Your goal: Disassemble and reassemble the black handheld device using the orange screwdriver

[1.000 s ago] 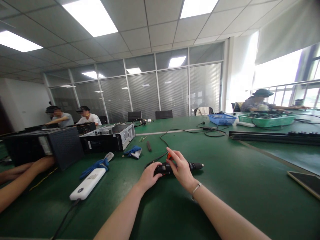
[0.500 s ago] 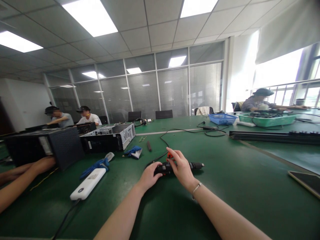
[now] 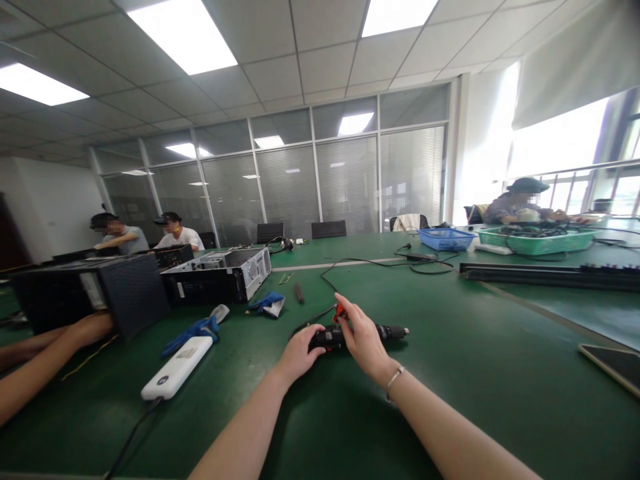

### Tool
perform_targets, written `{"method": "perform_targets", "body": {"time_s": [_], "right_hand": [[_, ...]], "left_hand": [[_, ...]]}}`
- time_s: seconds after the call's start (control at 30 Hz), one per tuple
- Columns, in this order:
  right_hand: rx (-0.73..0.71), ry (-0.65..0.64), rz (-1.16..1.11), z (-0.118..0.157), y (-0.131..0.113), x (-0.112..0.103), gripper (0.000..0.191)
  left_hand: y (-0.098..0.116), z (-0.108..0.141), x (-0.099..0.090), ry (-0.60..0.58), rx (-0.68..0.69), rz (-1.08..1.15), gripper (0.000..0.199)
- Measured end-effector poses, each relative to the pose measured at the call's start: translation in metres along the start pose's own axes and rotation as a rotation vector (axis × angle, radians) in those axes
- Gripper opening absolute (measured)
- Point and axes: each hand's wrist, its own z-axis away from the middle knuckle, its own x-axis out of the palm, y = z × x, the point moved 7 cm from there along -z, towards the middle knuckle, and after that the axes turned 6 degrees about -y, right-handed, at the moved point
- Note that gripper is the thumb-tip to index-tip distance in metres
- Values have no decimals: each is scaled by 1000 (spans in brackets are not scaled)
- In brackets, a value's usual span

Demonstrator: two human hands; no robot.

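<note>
A black electric screwdriver (image 3: 331, 337) lies sideways in front of me, its bit end pointing right and a black cord at its left end. My left hand (image 3: 299, 353) is closed around its left part, with the thumb along the near side. Over the middle of the screwdriver, my right hand (image 3: 366, 341) pinches a small orange piece (image 3: 340, 311) between thumb and fingers. The kind of this piece cannot be made out, and the fingers partly cover it.
To the left are a white power strip (image 3: 177, 368), blue gloves (image 3: 193, 335) and a black computer case (image 3: 135, 287) with another person's arms (image 3: 55, 353) at it. An open case (image 3: 215, 277) stands behind. Blue (image 3: 445, 239) and green baskets (image 3: 537, 241) sit far right; a phone (image 3: 613, 367) lies nearer.
Both hands stay almost where they were on the screwdriver and the orange piece. The right fingers have shifted very slightly. The view has moved a little.
</note>
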Motion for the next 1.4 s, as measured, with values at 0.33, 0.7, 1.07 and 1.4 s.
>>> {"method": "perform_targets", "body": {"time_s": [0.33,0.7,1.07,1.4], "right_hand": [[28,21,38,0,-1,-4,50],[-2,49,46,1,1,-3,49],[-32,102,83,2,-1,-8,49],[16,64,80,0,7,-3,52]], "left_hand": [[-4,0,2,5,3,-17,43],[-3,0,2,-1,4,-15,43],[-3,0,2,2,1,-24,41],[-4,0,4,-16,5,-30,41]]}}
